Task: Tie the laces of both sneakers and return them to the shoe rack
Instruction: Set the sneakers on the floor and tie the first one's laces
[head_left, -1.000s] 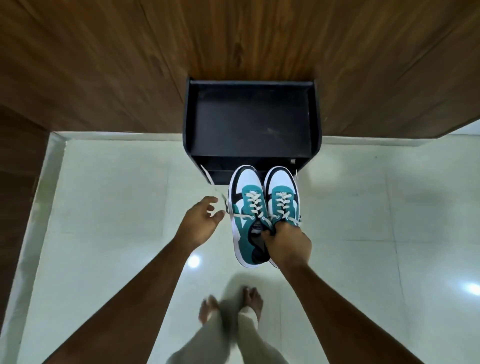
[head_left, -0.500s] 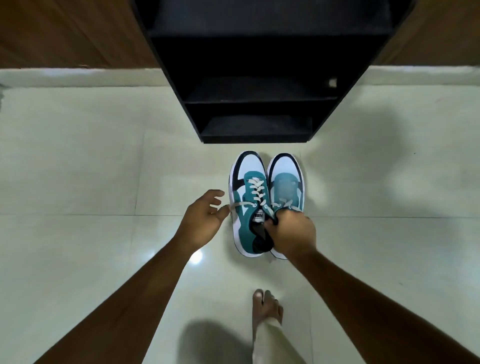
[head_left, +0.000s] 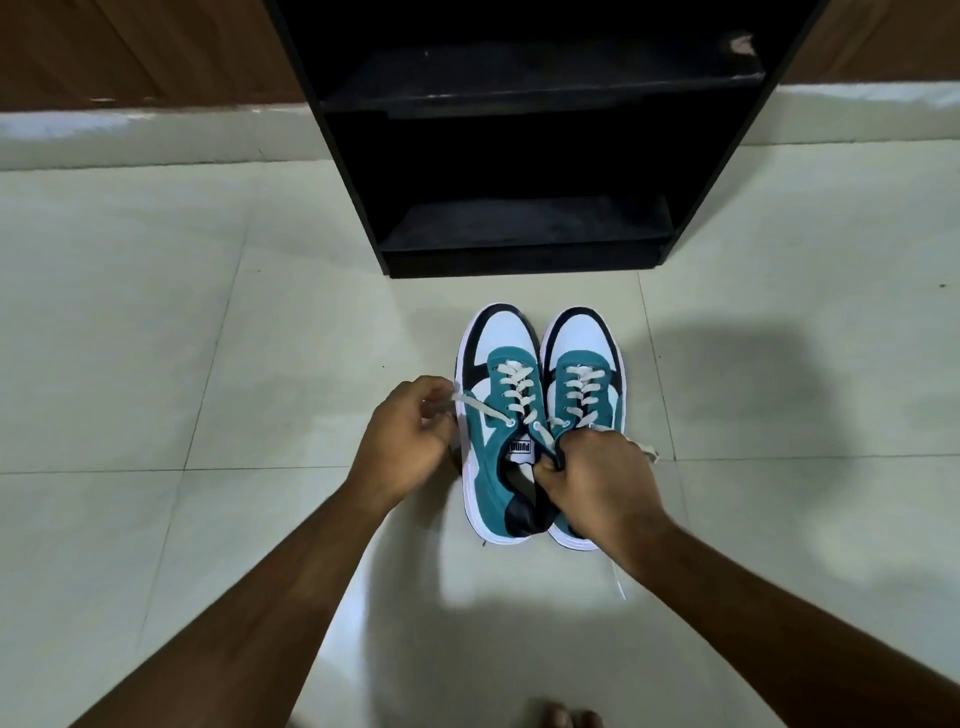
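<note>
On the floor (head_left: 208, 338) — two sneakers (head_left: 540, 415), seemingly untied.

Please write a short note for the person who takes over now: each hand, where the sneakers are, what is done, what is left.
Left hand: pinching a lace end of the left sneaker.
Right hand: closed on the collars of both sneakers, over the right sneaker.
Both stand side by side on the floor, toes toward the shoe rack.
Done: nothing tied.
Left: tie both, put them on the rack.

head view, steeply down, close
</note>
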